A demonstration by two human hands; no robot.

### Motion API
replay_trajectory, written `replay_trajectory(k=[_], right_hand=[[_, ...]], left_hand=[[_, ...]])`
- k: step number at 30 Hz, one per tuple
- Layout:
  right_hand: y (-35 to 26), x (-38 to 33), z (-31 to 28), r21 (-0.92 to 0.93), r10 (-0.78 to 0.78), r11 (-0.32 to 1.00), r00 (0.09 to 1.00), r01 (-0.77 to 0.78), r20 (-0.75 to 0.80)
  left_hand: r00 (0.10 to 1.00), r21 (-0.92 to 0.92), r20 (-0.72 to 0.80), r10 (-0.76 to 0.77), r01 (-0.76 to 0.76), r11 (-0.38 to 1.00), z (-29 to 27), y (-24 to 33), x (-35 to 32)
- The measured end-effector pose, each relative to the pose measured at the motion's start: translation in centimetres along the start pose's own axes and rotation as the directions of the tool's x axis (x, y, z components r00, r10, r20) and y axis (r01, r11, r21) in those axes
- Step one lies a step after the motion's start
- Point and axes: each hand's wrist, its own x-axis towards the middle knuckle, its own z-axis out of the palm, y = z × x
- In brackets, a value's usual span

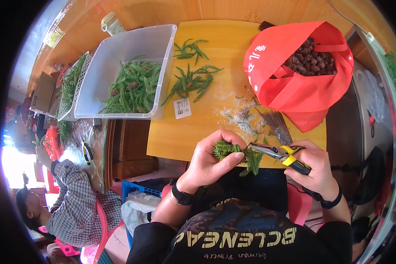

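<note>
Near the table's front edge, my left hand (215,158) is closed round a green artificial pine sprig (253,162). Its needled tips stick out to the right of my fingers. My right hand (314,165) grips yellow-and-black pliers (295,162). The jaws of the pliers meet the sprig beside my left thumb; what lies between them is too small to make out. Just beyond the pliers is a bundle of thin brown stems (276,125) in a clear sleeve.
A red bag (273,88) of pine cones (312,59) stands at the right. To the left, a clear plastic bin (119,46) holds green sprigs. Loose sprigs (191,82), a white label (182,108) and white flakes (244,119) lie on the yellow table (176,141). Another person (77,207) sits at far left.
</note>
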Motion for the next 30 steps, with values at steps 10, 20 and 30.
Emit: replay_trajectory(k=[10,20,30], right_hand=[[-0.3,0.8,-0.7,-0.091,-0.036,0.995,0.999,0.037,0.017],[-1.1,1.3,-1.4,-0.106,0.041,0.994,0.998,-0.036,0.048],[-1.2,2.3,-4.0,0.078,0.235,0.955,0.890,-0.287,0.392]], left_hand=[[1.000,0.017,0.021,0.017,-0.017,1.000,-0.2,0.0,0.1],[0.999,0.084,0.022,0.037,-0.039,0.996,-1.1,-0.3,0.4],[0.940,0.238,0.093,0.327,-0.340,0.910,-1.4,-0.8,1.2]])
